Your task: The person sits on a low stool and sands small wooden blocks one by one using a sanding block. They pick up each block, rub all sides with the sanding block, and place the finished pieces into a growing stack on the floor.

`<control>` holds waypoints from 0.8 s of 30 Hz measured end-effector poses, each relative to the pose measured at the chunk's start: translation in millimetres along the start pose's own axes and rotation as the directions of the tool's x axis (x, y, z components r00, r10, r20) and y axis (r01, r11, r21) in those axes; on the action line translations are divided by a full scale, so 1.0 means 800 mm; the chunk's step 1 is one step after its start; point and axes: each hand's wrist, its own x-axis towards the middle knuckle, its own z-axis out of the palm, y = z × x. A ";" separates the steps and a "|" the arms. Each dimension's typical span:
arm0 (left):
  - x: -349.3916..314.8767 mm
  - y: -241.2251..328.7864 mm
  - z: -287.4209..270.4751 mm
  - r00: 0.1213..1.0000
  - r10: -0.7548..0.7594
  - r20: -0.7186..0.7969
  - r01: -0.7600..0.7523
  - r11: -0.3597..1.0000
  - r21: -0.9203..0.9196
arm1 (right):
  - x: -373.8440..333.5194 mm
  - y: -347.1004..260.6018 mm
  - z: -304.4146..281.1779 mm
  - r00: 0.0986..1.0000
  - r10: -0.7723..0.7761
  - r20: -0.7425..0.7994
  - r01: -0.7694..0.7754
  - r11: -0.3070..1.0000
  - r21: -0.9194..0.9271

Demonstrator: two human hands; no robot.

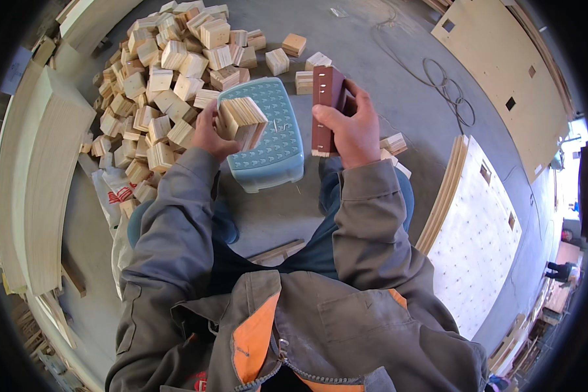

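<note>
My left hand (209, 136) grips a layered plywood block (248, 121) over the left part of a light blue plastic stool (277, 98). Thumb and fingers close round the block's left side. To the right of the stool, my right hand (360, 134) is closed on a reddish-brown rectangular block (323, 108), held upright with a row of small pale marks down its face. Its lower edge looks pale and rough. A few thin, pale bits lie on the stool's textured top, too small to name.
A large heap of plywood blocks (160, 81) covers the floor behind and left of the stool. Loose blocks (294, 44) lie beyond it. Stacked panels (473, 222) stand at right, curved-looking boards (42, 176) at left. A cable (443, 85) coils on the floor. Another person (562, 271) is far right.
</note>
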 end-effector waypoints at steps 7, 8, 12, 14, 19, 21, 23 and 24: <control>-0.023 -0.035 0.054 0.998 -0.056 0.010 0.054 0.873 -0.485 | -0.001 0.007 0.002 1.000 0.001 0.021 0.001 0.997 -0.077; -0.028 -0.050 0.060 1.000 -0.015 0.003 0.014 0.877 -0.480 | -0.002 0.006 0.007 0.999 0.005 0.035 -0.002 0.997 -0.073; -0.035 -0.058 0.049 0.993 0.118 0.013 -0.112 0.964 -0.241 | 0.001 0.031 0.023 0.980 -0.142 0.143 0.185 0.916 -0.357; -0.039 -0.059 0.044 0.996 0.084 0.008 -0.082 0.985 -0.149 | -0.005 0.046 0.042 0.949 -0.226 0.219 0.306 0.824 -0.476; -0.028 -0.061 0.054 0.996 0.084 -0.032 -0.087 0.992 -0.090 | -0.029 0.093 0.084 0.901 -0.215 0.376 0.405 0.727 -0.554; -0.025 -0.060 0.058 0.993 0.112 -0.038 -0.115 0.989 -0.096 | -0.037 0.098 0.091 0.875 -0.242 0.419 0.465 0.658 -0.592; -0.030 -0.050 0.061 0.995 0.090 -0.036 -0.092 0.995 -0.038 | -0.043 0.101 0.093 0.831 -0.328 0.450 0.556 0.518 -0.649; -0.037 -0.041 0.058 0.997 0.079 -0.023 -0.080 0.996 -0.032 | -0.048 0.095 0.097 0.844 -0.304 0.442 0.536 0.521 -0.664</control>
